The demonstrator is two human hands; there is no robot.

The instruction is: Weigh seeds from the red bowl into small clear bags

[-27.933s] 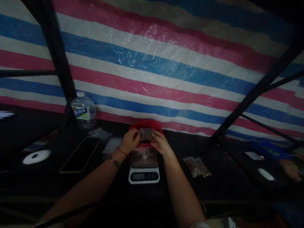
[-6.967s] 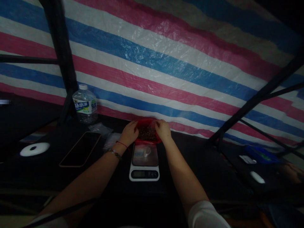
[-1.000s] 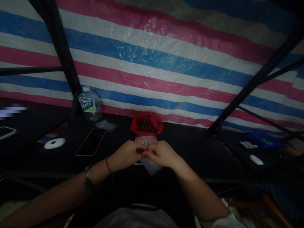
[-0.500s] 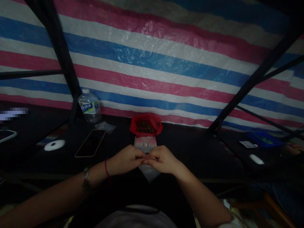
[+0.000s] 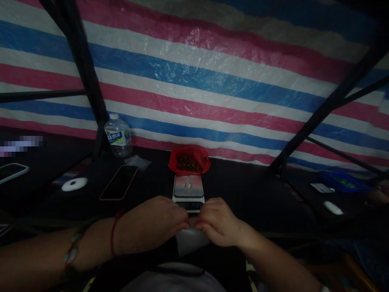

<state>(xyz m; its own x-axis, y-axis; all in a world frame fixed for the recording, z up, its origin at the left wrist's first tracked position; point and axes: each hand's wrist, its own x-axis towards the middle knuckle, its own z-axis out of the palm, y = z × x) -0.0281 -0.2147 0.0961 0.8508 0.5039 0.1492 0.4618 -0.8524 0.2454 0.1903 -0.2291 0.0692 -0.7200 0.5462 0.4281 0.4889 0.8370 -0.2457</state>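
A small translucent plastic bag [image 5: 192,240] hangs between my hands at the table's front edge. My left hand [image 5: 164,221] pinches its upper left side, and my right hand [image 5: 220,223] grips the upper right. Just beyond my fingers lies a small digital scale [image 5: 189,190] with a shiny plate and a dark display. On its plate rests a small clear object [image 5: 189,183], too small to name. Behind the scale sits an open red bag [image 5: 174,162] filled with small brown pieces, which I cannot make out singly.
To the left lie a phone [image 5: 119,183], a white oval device [image 5: 74,184] and a clear plastic bag [image 5: 138,162]. A large plastic bottle [image 5: 120,136] stands by the dark frame post. On the right are a white oval item [image 5: 333,208] and a blue bag [image 5: 343,181]. Striped sheeting [image 5: 206,93] rises behind.
Both hands have come back toward my body and lower, with the plastic bag between them. The scale's plate and display now show more fully. The view has shifted slightly.
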